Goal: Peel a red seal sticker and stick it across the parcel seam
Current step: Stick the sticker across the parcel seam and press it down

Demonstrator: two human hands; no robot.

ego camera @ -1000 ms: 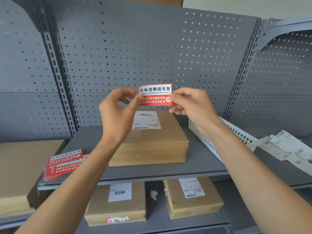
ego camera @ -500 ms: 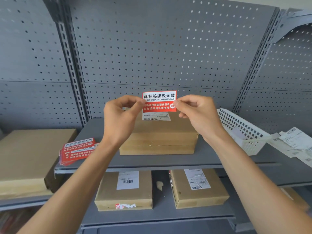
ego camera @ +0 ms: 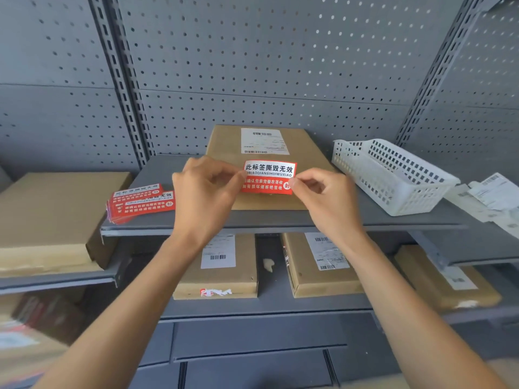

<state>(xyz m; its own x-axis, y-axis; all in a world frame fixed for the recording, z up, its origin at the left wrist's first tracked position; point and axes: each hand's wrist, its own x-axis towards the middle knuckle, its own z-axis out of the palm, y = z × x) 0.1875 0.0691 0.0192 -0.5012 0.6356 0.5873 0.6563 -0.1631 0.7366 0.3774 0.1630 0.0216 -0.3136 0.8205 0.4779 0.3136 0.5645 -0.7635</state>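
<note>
Both hands are holding one red seal sticker (ego camera: 269, 177) stretched just above the near end of the parcel (ego camera: 261, 161).

The left hand (ego camera: 206, 192) is pinching the left edge of the sticker between thumb and forefinger, and the right hand (ego camera: 325, 196) is pinching the right edge in the same way; the other fingers of both are curling loosely and holding nothing. The sticker is looking very light, thin and floppy, so it is probably curling or folding on itself easily, and its glue side may be catching the skin; whether the backing is already off, I cannot tell. Holding it only at the two short edges, lightly taut, seems the safe way. The parcel is lying on the shelf (ego camera: 280, 217) directly beyond the hands, and the stack of spare stickers (ego camera: 141, 203) is lying to the left of the left hand.
</note>
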